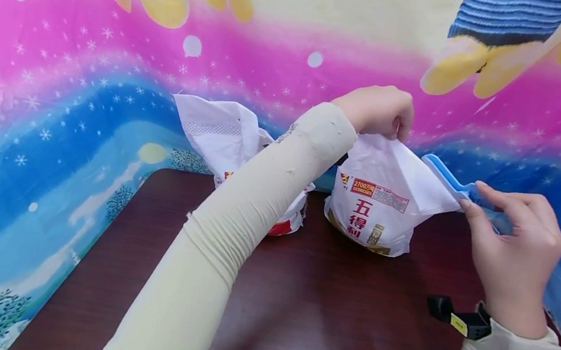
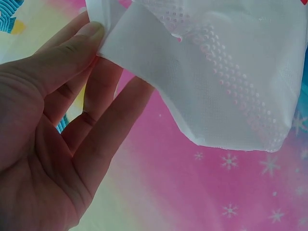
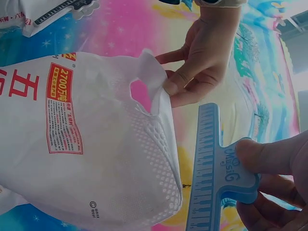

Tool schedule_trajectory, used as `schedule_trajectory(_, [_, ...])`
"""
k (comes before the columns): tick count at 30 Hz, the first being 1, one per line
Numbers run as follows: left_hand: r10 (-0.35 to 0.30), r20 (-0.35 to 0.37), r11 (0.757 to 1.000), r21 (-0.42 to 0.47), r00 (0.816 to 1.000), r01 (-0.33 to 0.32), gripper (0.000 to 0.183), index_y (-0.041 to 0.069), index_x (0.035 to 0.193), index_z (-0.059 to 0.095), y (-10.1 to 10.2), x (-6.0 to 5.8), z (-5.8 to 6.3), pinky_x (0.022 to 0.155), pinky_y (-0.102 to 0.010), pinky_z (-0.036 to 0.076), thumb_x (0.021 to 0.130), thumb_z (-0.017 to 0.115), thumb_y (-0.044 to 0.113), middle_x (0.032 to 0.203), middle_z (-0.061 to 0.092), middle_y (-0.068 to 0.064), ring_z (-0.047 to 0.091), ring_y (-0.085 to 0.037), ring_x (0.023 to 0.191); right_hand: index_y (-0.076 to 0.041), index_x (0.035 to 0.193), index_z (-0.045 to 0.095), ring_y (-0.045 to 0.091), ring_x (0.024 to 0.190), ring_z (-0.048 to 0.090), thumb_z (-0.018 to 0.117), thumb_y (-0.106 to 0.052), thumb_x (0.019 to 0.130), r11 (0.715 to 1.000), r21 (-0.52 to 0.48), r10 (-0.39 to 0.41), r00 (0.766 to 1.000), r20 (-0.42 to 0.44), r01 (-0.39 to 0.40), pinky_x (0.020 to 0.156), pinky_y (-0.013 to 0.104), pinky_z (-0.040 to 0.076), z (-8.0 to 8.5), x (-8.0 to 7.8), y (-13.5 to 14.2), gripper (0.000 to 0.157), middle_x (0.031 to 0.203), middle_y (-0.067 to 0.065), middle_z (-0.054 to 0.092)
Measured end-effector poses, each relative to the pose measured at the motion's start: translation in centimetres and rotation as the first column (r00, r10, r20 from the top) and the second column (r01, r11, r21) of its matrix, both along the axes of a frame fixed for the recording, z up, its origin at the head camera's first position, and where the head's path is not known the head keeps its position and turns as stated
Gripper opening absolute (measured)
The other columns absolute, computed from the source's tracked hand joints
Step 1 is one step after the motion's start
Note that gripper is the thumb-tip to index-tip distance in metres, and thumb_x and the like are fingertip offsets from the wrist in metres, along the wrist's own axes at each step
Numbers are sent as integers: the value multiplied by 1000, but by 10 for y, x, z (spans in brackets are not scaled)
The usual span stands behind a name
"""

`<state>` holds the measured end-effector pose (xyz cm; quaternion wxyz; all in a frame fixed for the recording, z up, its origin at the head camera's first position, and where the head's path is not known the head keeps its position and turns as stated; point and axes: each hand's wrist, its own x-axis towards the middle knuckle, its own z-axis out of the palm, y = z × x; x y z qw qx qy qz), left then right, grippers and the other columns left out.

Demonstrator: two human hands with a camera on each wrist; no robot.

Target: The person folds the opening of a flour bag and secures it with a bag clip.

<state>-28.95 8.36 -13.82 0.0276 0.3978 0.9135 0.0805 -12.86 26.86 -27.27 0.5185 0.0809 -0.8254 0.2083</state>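
Note:
A white flour bag (image 1: 371, 197) with red lettering stands upright on the table, its top drawn up. My left hand (image 1: 378, 110) pinches the top edge of this bag between thumb and fingers, beside the cut-out handle hole (image 3: 141, 95). In my right hand (image 1: 521, 248), thumb and fingers pinch a light blue music clip (image 3: 207, 159) printed with piano keys. The clip's long bar is held beside the bag's right top edge, with a narrow gap between them in the right wrist view. The left wrist view shows the bag's embossed dotted band (image 2: 236, 91) close by.
A second white bag (image 1: 217, 133), its top flopped to the left, stands left of the first, partly hidden by my left sleeve (image 1: 222, 232). Both bags are on a dark brown table (image 1: 297, 304). A colourful printed cloth (image 1: 273, 53) hangs behind it.

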Motion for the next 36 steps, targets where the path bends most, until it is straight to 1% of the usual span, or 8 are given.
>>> schedule_trajectory(7, [-2, 17, 1000, 15, 1000, 2, 26, 22, 119, 77, -1, -2, -1, 91, -24, 50, 98, 65, 11, 124, 67, 4, 53, -12, 113, 0, 119, 72, -15, 100, 38, 80, -3, 87, 999, -39, -2, 1000, -14, 2, 73, 7, 29, 5, -3, 1, 34, 95, 30, 65])
schedule_trajectory(15, [4, 8, 1000, 13, 1000, -4, 25, 22, 120, 76, -1, -2, -2, 93, -24, 49, 99, 66, 13, 125, 66, 5, 53, -12, 115, -3, 116, 74, -19, 96, 40, 82, -1, 84, 996, -85, -9, 1000, 18, 11, 69, 3, 29, 6, -8, 3, 33, 95, 25, 67])
schedule_trajectory(18, [8, 6, 1000, 10, 1000, -8, 26, 22, 121, 76, -1, -1, -3, 94, -24, 49, 99, 66, 13, 126, 66, 4, 53, -12, 116, -4, 116, 75, -20, 95, 41, 81, -3, 85, 994, -107, -13, 999, 45, 17, 68, 1, 31, 7, -8, 4, 32, 93, 14, 68])
schedule_trajectory(22, [5, 3, 1000, 8, 1000, -5, 26, 22, 121, 76, -1, -1, -3, 94, -24, 48, 99, 65, 13, 126, 66, 5, 53, -12, 116, -5, 116, 75, -20, 95, 41, 80, -6, 86, 992, -120, -30, 998, 58, 37, 68, 4, 31, 9, -10, 6, 30, 91, -4, 62])
schedule_trajectory(27, [-6, -10, 1000, -7, 1000, 6, 27, 22, 121, 76, 0, -2, -3, 95, -23, 47, 100, 62, 11, 126, 66, 6, 53, -12, 116, -1, 114, 75, -21, 92, 39, 81, -5, 86, 993, -115, -25, 999, 47, 30, 70, 11, 30, 11, -12, 9, 29, 88, 4, 63])
schedule_trajectory(29, [-12, -20, 1000, -17, 1000, 11, 28, 23, 120, 76, 0, -3, -4, 95, -23, 46, 101, 60, 11, 126, 66, 6, 53, -12, 116, 0, 112, 75, -21, 90, 39, 81, -4, 85, 993, -113, -13, 999, 41, 18, 70, 13, 29, 12, -12, 10, 28, 86, -3, 62])
schedule_trajectory(33, [-18, -33, 999, -28, 999, 17, 29, 24, 120, 76, 0, -5, -4, 94, -24, 46, 101, 59, 11, 126, 66, 7, 53, -11, 115, -2, 111, 76, -20, 87, 41, 81, -5, 85, 993, -120, -4, 998, 58, 11, 69, 13, 30, 15, -12, 10, 27, 89, -32, 48])
schedule_trajectory(36, [-18, -37, 999, -30, 999, 17, 29, 24, 121, 76, 0, -4, -4, 94, -23, 46, 101, 59, 12, 126, 66, 7, 53, -11, 115, -5, 112, 77, -19, 86, 41, 81, -7, 86, 991, -131, -12, 995, 96, 24, 69, 11, 31, 17, -11, 9, 27, 88, -39, 45])
